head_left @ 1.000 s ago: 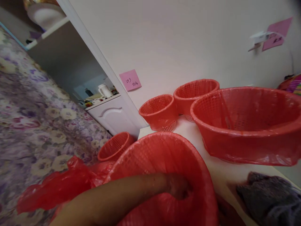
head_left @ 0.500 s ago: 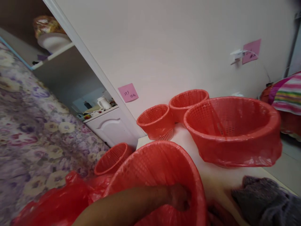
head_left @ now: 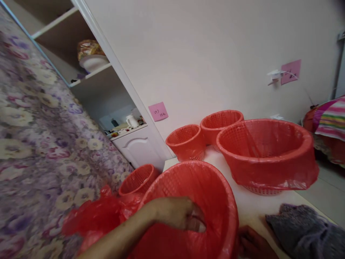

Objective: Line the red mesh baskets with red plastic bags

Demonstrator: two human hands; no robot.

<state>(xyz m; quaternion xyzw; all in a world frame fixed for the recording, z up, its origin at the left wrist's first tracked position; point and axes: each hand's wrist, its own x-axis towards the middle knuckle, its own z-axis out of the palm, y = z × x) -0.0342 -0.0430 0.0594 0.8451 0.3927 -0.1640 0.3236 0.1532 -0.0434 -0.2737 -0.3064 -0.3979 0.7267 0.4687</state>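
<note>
Five red mesh baskets were in view. The nearest basket point(head_left: 212, 194) stood at the edge of the white surface point(head_left: 250, 205) and carried a red plastic liner point(head_left: 91, 219) that spilled over its left rim. A larger lined basket point(head_left: 266, 154) stood further back, with two small bare baskets point(head_left: 185, 142) point(head_left: 221, 124) near the wall and a fifth small basket point(head_left: 138, 180) low on the left. Two pink notes point(head_left: 158, 111) point(head_left: 290, 71) were stuck on the wall.

The left hand point(head_left: 178, 214) sat inside the nearest basket, its grip clenched on the liner there. The right hand point(head_left: 252, 244) lay at the basket's outer right wall; whether its grip was closed could not be told.

A second before, the left hand reached deeper, its fingers hidden; now it was drawn back and higher, knuckles showing.
</note>
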